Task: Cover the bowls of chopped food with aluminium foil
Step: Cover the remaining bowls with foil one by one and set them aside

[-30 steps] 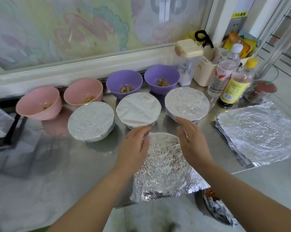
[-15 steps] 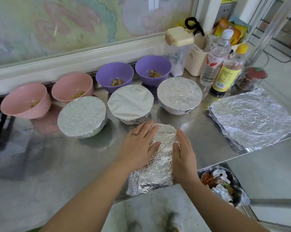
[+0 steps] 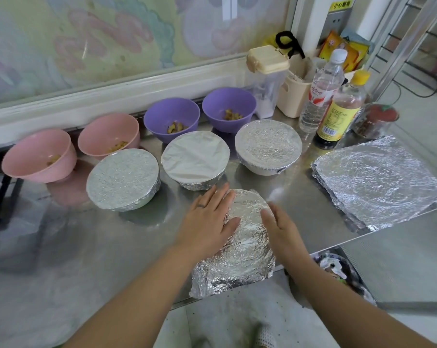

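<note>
A bowl under a crinkled foil sheet [image 3: 245, 237] stands at the front edge of the steel table [image 3: 86, 242]. My left hand [image 3: 207, 219] presses flat on the foil's left side. My right hand [image 3: 280, 227] presses its right side with straight fingers. Behind it stand three foil-covered bowls: left [image 3: 123, 178], middle [image 3: 194, 159], right [image 3: 268, 145]. Two pink bowls [image 3: 38, 154] [image 3: 109, 135] and two purple bowls [image 3: 172, 119] [image 3: 228, 106] with chopped food stand uncovered at the back.
A stack of foil sheets [image 3: 378, 179] lies at the right. Two bottles [image 3: 321, 89] [image 3: 341, 111], a lidded container [image 3: 266, 79], a beige caddy [image 3: 294, 94] and a jar [image 3: 374, 120] crowd the back right corner. A foil-lined bin [image 3: 337, 272] sits below the table edge.
Both hands slid down from the far rim onto the sides of the front bowl, flattening the foil around it. The camera tilted a little.
</note>
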A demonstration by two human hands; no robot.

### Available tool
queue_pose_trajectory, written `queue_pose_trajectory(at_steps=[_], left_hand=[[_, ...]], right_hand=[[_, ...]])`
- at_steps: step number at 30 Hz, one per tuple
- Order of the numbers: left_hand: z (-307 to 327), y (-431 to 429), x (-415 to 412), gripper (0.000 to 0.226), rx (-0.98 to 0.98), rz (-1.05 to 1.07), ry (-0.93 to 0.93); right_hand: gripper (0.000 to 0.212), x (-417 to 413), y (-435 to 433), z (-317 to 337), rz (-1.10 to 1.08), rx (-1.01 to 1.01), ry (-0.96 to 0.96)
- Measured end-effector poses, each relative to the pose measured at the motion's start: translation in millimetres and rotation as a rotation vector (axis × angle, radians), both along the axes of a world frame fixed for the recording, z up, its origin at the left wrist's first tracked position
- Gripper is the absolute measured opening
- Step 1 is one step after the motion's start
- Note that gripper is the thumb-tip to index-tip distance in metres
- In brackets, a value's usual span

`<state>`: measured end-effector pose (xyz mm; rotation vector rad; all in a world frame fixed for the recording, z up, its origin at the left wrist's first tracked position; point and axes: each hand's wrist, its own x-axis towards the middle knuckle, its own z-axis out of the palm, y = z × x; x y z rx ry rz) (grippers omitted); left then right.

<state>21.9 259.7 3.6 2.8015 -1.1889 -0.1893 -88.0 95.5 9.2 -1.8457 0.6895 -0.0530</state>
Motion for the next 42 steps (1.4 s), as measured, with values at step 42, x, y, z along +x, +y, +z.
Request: queue_pose_trajectory(at_steps=[42], left_hand=[[18.2, 2.2, -23.3, 0.052, -0.261, 0.429, 0.184]], right_hand=[[0.049, 8.9, 47.4, 2.8, -0.062, -0.412, 0.041]])
